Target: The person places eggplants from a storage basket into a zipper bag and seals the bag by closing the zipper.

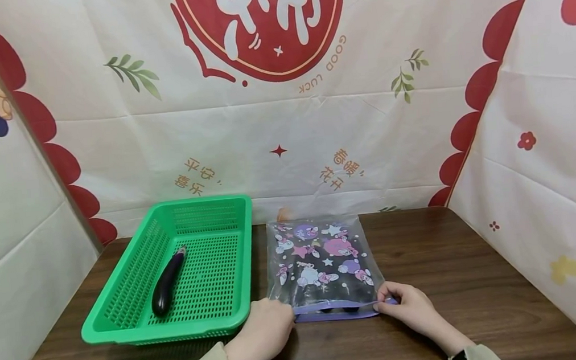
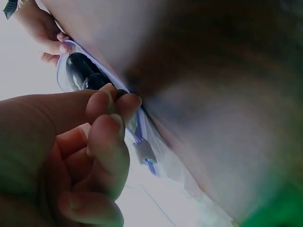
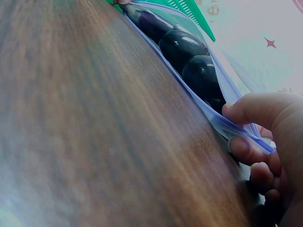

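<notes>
A clear zipper bag (image 1: 315, 257) with pink and purple cartoon prints lies flat on the table, its purple-edged mouth toward me. Several dark eggplants (image 3: 183, 49) are inside, visible through the parted mouth in the right wrist view. My left hand (image 1: 267, 327) pinches the left part of the mouth's edge; a pale zip slider (image 2: 144, 152) sits just beyond those fingers. At the right corner of the mouth, my right hand (image 1: 411, 309) pinches the purple edge between thumb and fingers. Another eggplant (image 1: 168, 285) lies in the green basket (image 1: 248, 229).
The basket stands left of the bag, its front right corner close to my left hand. Dark wooden table (image 1: 483, 294) surface extends to the right of the bag. A printed cloth (image 1: 283, 123) hangs behind the table and along both sides.
</notes>
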### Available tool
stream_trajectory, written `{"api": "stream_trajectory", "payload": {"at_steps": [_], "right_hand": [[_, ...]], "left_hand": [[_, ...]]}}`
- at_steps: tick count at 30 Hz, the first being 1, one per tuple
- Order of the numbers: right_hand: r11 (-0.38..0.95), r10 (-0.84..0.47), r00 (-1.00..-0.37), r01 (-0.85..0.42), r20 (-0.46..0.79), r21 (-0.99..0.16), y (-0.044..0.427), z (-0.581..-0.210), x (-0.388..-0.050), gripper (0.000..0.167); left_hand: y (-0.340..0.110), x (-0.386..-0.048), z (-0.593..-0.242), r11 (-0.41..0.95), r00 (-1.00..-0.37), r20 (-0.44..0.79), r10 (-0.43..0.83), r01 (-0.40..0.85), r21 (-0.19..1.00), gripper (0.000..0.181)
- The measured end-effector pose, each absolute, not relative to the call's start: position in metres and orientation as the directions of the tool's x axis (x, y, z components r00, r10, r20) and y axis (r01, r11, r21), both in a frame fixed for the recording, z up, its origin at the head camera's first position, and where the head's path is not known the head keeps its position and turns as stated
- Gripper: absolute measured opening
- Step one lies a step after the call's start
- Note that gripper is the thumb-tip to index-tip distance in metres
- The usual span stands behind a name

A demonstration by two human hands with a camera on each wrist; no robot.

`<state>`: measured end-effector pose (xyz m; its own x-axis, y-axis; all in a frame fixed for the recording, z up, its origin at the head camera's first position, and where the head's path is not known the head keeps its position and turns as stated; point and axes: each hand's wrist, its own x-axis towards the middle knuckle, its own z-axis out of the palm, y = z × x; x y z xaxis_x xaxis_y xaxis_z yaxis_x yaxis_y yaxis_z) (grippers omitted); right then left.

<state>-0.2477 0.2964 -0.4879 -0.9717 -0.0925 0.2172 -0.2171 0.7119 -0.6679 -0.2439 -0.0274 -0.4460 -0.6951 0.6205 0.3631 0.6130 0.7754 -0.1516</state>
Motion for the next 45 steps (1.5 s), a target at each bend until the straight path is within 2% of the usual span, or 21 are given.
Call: {"api": "stream_trajectory", "payload": {"at_steps": [7, 12, 15, 21, 24, 28, 33, 37, 39, 42, 45], "right_hand": [[0.713, -0.087, -0.975, -0.206, 0.206, -0.671, 0.295, -0.485, -0.246, 0.02], [0.711, -0.09, -0.973, -0.212, 0.213, -0.671, 0.294, -0.484, -0.245, 0.02], [0.712, -0.088, -0.971, -0.217, 0.222, -0.667, 0.294, -0.483, -0.245, 0.02], [0.71, -0.086, -0.968, -0.225, 0.235, -0.667, 0.295, -0.483, -0.245, 0.021], [0.708, -0.079, -0.968, -0.222, 0.237, -0.67, 0.296, -0.482, -0.244, 0.021], [0.709, -0.073, -0.969, -0.217, 0.237, -0.671, 0.297, -0.481, -0.244, 0.021], [0.711, -0.078, -0.969, -0.219, 0.234, -0.668, 0.297, -0.481, -0.245, 0.021], [0.712, -0.086, -0.968, -0.224, 0.234, -0.665, 0.297, -0.481, -0.246, 0.021], [0.714, -0.088, -0.968, -0.225, 0.233, -0.663, 0.297, -0.482, -0.246, 0.021], [0.715, -0.09, -0.97, -0.219, 0.224, -0.664, 0.297, -0.482, -0.247, 0.021], [0.714, -0.094, -0.973, -0.212, 0.209, -0.667, 0.297, -0.484, -0.246, 0.02]], "left_hand": [[-0.03, -0.231, -0.442, 0.771, -0.686, 0.38, 0.62, 0.622, -0.135, 0.031], [-0.034, -0.21, -0.439, 0.763, -0.698, 0.333, 0.634, 0.635, -0.122, 0.036], [-0.038, -0.198, -0.436, 0.756, -0.715, 0.271, 0.644, 0.649, -0.085, 0.033], [-0.054, -0.181, -0.428, 0.737, -0.741, 0.082, 0.667, 0.672, 0.073, 0.025], [-0.063, -0.176, -0.422, 0.724, -0.73, 0.059, 0.681, 0.683, 0.092, 0.024], [-0.076, -0.17, -0.408, 0.691, -0.689, 0.171, 0.704, 0.72, 0.057, 0.027], [-0.09, -0.162, -0.383, 0.64, -0.587, 0.403, 0.702, 0.768, 0.004, 0.019], [-0.101, -0.16, -0.363, 0.629, -0.49, 0.588, 0.643, 0.777, -0.04, 0.013], [-0.107, -0.164, -0.353, 0.649, -0.469, 0.652, 0.596, 0.759, -0.046, 0.013], [-0.12, -0.175, -0.342, 0.701, -0.487, 0.701, 0.521, 0.713, -0.025, 0.021], [-0.135, -0.189, -0.336, 0.763, -0.546, 0.703, 0.455, 0.647, 0.009, 0.034]]}}
